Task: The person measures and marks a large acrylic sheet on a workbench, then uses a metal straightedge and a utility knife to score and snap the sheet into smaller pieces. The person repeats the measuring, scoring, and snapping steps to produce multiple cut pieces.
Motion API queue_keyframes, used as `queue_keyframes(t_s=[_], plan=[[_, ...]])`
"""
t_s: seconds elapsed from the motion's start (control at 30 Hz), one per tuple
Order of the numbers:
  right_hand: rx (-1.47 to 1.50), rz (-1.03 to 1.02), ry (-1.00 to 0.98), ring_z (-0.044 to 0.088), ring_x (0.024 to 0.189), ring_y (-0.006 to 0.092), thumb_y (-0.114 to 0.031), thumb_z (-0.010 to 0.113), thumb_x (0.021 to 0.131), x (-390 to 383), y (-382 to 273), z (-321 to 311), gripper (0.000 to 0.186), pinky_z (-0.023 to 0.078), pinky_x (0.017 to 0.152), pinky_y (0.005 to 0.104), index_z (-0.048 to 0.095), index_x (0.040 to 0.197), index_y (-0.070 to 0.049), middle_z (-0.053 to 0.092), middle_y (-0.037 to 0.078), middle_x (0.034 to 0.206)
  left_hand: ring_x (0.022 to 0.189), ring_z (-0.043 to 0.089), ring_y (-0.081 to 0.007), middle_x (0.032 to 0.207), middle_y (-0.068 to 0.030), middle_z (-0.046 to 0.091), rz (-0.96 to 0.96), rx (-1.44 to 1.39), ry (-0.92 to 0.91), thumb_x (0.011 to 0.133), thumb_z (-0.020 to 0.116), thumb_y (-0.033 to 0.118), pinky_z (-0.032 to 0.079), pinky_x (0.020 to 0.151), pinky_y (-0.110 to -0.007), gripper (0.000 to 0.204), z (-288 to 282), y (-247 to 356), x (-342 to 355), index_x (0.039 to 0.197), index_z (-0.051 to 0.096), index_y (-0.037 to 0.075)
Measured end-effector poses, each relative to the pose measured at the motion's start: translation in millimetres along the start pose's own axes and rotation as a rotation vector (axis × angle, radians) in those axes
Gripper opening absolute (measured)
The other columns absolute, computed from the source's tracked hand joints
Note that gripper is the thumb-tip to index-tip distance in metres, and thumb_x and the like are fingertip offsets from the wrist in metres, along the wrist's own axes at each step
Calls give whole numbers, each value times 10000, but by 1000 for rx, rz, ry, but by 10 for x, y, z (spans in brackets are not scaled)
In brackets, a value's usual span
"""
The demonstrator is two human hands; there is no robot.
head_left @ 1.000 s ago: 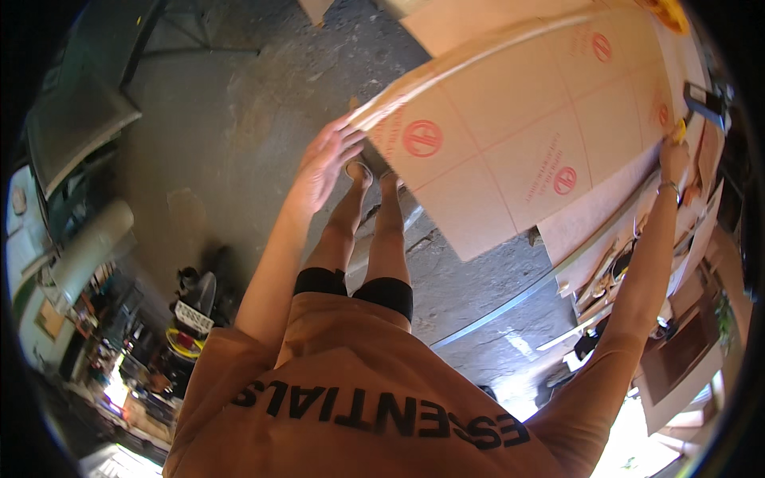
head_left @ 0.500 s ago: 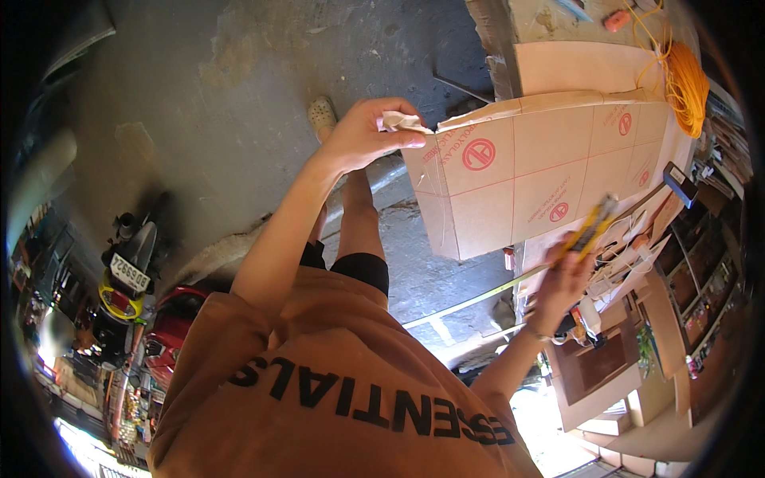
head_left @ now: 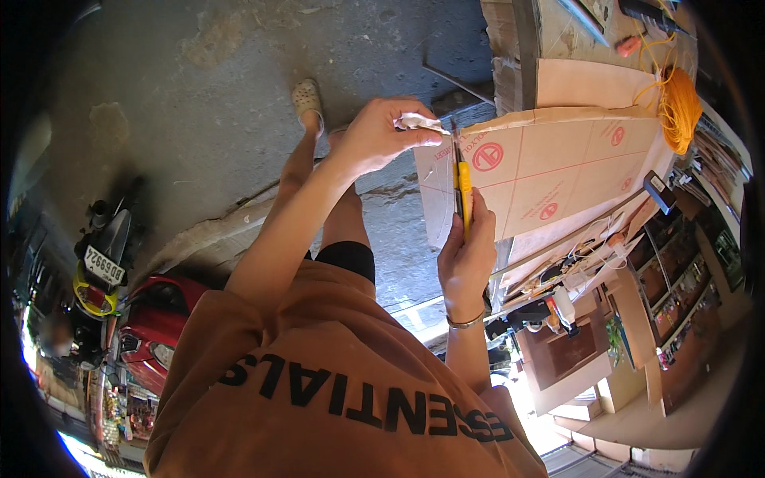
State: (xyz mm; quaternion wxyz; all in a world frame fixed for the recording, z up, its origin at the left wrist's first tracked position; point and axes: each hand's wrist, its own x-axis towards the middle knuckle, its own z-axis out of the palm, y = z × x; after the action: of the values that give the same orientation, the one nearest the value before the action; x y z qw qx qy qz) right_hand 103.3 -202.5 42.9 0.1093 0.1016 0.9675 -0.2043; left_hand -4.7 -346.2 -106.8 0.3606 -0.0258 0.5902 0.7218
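Observation:
My left hand point(head_left: 374, 135) is closed on the pale crumpled paper edge point(head_left: 417, 123) at the upper left corner of a large panel point(head_left: 558, 167) faced with tan paper printed in red. My right hand point(head_left: 470, 255) grips a yellow and black utility knife point(head_left: 463, 191) upright in front of the panel, its blade at the top edge just right of my left fingers. The panel's right part lies toward a cluttered work surface; its left end is held out over the concrete floor.
A cluttered work surface point(head_left: 598, 40) carries an orange cord bundle point(head_left: 680, 111) and tools. A thin metal rod point(head_left: 458, 84) lies on the floor near my feet point(head_left: 307, 99). A motorbike point(head_left: 103, 271) and red vehicle point(head_left: 151, 327) stand at left. Cardboard pieces point(head_left: 566, 350) crowd the lower right.
My left hand went from resting on the edge to gripping the corner paper. My right hand brought the knife from the panel's far right leftward to that corner.

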Motion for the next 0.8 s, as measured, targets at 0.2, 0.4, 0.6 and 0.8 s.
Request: queue_keyframes(t_s=[0.2,0.4,0.6,0.8], plan=[[-122,50,-65,643,748,397,-45,597,998,-11,-63,-38,466,538,588,464,476,1447,-26,586,181,996,899,654,-115,938,-32,718,29,37,14,882,816,173,501,811,-288,193,1,108,-49,997,757,30],[-217,79,-124,648,711,391,-55,595,997,10,-226,-165,470,536,547,443,467,1449,-30,581,171,991,894,657,-128,939,-42,717,60,80,32,890,805,199,499,806,-282,219,10,192,-98,999,744,20],[-278,110,-211,643,637,386,-71,547,1019,128,-367,-247,403,528,507,447,473,1412,-20,586,171,972,871,657,-144,935,-51,714,50,145,106,894,791,218,496,784,-293,229,68,213,-150,994,742,18],[-317,115,-291,653,627,378,-60,522,1018,92,-442,-410,370,526,489,439,479,1383,-15,591,173,972,856,647,-134,925,-48,705,27,151,57,892,792,180,492,774,-289,190,50,165,-196,979,755,15]])
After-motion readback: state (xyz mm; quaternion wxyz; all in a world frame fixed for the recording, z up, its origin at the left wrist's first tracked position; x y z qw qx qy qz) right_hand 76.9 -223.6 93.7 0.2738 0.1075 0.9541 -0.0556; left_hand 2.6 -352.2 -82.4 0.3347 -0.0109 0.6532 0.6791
